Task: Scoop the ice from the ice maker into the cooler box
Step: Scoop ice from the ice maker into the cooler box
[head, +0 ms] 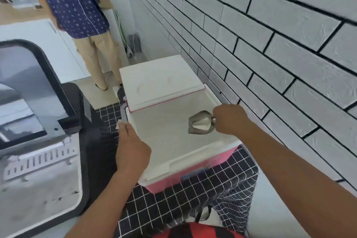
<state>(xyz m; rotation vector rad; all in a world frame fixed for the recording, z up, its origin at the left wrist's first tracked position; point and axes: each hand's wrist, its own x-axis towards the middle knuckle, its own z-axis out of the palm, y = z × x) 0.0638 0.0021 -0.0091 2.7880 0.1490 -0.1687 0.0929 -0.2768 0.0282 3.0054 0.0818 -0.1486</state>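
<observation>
Your left hand [131, 149] rests flat-fingered on the cooler box [193, 160] left rim; use it to steady the box. Right hand [229, 120] is clenched around the metal scoop [201, 122] handle, mouth over the open box. Tip fully and shake once, clear of the half-slid lid [160, 83]. Ice maker [32, 102] sits open at left for the next load.

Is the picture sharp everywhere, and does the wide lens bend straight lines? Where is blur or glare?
Head view: the brick wall lines fan out and curve, wide-lens distortion; the left hand fingertips and the ice maker edge smear with motion blur; the metal scoop in the right hand shows bright highlights; the cooler box interior looks evenly lit, detail washed out.
</observation>
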